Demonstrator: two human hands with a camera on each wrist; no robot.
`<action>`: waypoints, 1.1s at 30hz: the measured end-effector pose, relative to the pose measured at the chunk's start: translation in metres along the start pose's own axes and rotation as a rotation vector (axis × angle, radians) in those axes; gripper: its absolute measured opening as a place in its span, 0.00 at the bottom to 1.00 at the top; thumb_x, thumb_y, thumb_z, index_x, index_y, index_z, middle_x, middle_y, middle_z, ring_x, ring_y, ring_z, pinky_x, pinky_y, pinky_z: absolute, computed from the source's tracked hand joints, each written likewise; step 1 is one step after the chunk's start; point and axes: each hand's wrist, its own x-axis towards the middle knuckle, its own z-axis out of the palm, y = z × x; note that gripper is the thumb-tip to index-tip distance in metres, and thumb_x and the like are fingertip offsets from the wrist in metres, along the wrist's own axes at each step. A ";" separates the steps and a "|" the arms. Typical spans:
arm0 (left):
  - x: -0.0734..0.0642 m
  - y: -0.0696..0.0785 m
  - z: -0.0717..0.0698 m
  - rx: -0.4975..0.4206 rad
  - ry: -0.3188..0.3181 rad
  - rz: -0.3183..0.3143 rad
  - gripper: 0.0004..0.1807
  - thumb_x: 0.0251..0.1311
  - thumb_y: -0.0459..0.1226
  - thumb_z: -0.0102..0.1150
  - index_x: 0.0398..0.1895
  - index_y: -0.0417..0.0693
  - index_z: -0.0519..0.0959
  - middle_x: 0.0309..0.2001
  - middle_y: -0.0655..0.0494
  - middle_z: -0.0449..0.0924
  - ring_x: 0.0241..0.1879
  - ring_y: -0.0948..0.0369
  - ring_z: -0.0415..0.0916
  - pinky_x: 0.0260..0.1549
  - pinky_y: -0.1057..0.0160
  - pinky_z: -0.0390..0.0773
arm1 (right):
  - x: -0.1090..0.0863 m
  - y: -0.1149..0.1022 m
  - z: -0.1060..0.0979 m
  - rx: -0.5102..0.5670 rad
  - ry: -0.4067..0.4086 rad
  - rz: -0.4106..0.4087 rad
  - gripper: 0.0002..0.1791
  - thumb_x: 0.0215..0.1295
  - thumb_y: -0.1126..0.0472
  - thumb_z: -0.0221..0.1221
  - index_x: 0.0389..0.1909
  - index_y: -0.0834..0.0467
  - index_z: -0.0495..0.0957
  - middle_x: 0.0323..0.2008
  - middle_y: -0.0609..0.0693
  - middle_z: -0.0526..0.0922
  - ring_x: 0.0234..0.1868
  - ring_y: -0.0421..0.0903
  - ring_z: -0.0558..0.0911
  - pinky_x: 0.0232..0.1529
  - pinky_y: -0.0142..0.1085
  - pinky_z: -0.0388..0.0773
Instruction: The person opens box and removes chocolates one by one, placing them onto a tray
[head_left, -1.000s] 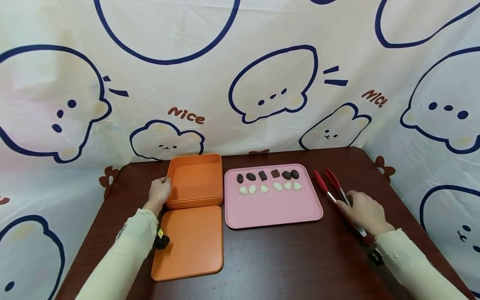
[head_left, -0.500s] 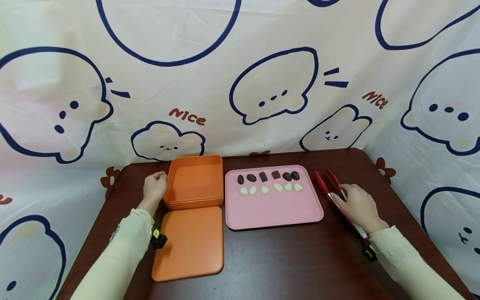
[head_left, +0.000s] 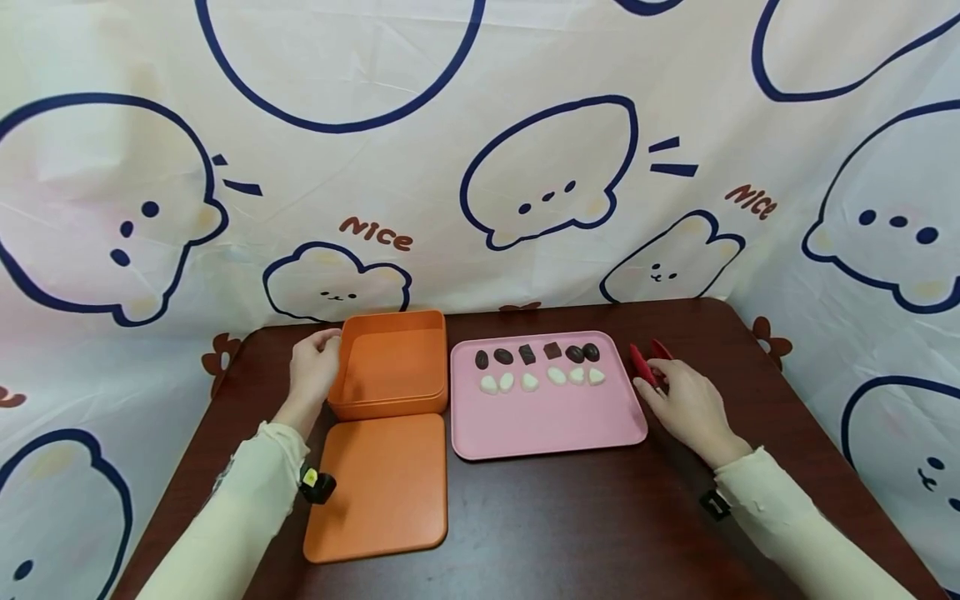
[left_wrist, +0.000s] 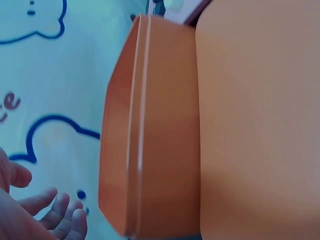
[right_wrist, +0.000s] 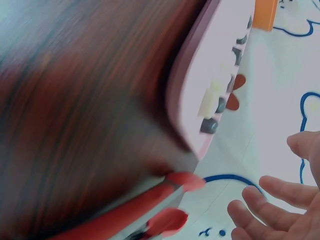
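My left hand (head_left: 313, 367) hovers at the left side of an open orange box (head_left: 393, 367). In the left wrist view its loosely bent fingers (left_wrist: 61, 212) hold nothing, apart from the box wall. My right hand (head_left: 692, 408) is over a pair of red-tipped tongs (head_left: 643, 365), covering most of them in the head view. The right wrist view shows the spread fingers (right_wrist: 272, 207) beside the tongs' red tips, gripping nothing. Between the hands lies a pink tray (head_left: 547, 425) bearing a row of dark chocolates (head_left: 527, 354) and a row of white, chocolate-like pieces (head_left: 529, 382).
An orange lid (head_left: 378, 492) lies flat in front of the box, its far edge against it. Everything stands on a dark wooden table (head_left: 570, 525). A patterned cloth (head_left: 540, 167) hangs behind and at both sides.
My left hand has left the box's edge, drawn left, then shifted slightly back toward it. My right hand has slid forward and left along the tongs toward their red tips.
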 end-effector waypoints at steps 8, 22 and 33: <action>-0.026 0.013 0.017 0.066 -0.059 0.183 0.24 0.79 0.43 0.39 0.71 0.44 0.69 0.68 0.43 0.72 0.58 0.48 0.73 0.42 0.58 0.72 | 0.006 -0.027 0.010 0.014 -0.027 -0.055 0.26 0.69 0.50 0.61 0.59 0.63 0.78 0.54 0.64 0.83 0.50 0.60 0.84 0.50 0.59 0.80; -0.056 0.013 0.043 0.253 -0.046 0.404 0.22 0.76 0.43 0.45 0.67 0.46 0.75 0.61 0.47 0.76 0.57 0.49 0.76 0.46 0.47 0.77 | 0.012 -0.060 0.024 0.025 -0.011 -0.147 0.23 0.66 0.52 0.64 0.56 0.62 0.81 0.52 0.61 0.86 0.50 0.58 0.85 0.48 0.55 0.82; -0.071 0.009 0.059 0.509 0.021 0.689 0.24 0.72 0.41 0.54 0.67 0.41 0.74 0.66 0.39 0.73 0.61 0.42 0.74 0.55 0.42 0.78 | 0.015 -0.080 0.032 0.011 -0.011 -0.275 0.29 0.66 0.47 0.64 0.62 0.61 0.78 0.62 0.59 0.80 0.65 0.58 0.77 0.64 0.57 0.73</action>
